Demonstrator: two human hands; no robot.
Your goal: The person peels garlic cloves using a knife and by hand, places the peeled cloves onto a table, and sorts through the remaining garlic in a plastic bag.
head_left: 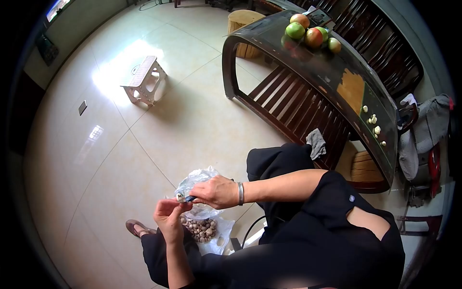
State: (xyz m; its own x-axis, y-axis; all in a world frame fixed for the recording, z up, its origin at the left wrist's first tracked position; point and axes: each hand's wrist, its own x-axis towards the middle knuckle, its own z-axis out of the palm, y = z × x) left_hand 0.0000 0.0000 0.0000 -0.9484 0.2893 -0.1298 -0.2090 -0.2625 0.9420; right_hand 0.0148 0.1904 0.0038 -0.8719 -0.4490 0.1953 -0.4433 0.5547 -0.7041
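My left hand (169, 216) is closed, pinching a small pale garlic clove (180, 196) at its fingertips. Close against it, my right hand (215, 191), with a silver bracelet at the wrist, grips a small knife (191, 198) whose dark blue handle shows between the fingers. The knife meets the clove; its blade is mostly hidden. Below the hands, a heap of unpeeled garlic cloves (201, 229) lies on a white plastic bag (222, 236). More crumpled clear plastic (197, 177) sits behind the hands.
To the right stands a dark wooden table (308, 72) with several red and green fruits (314, 37) and several peeled garlic cloves (374, 119) on top. A grey cloth (316, 143) hangs at its lower shelf. On the tiled floor are a plastic stool (143, 79) and a small flat object (83, 108).
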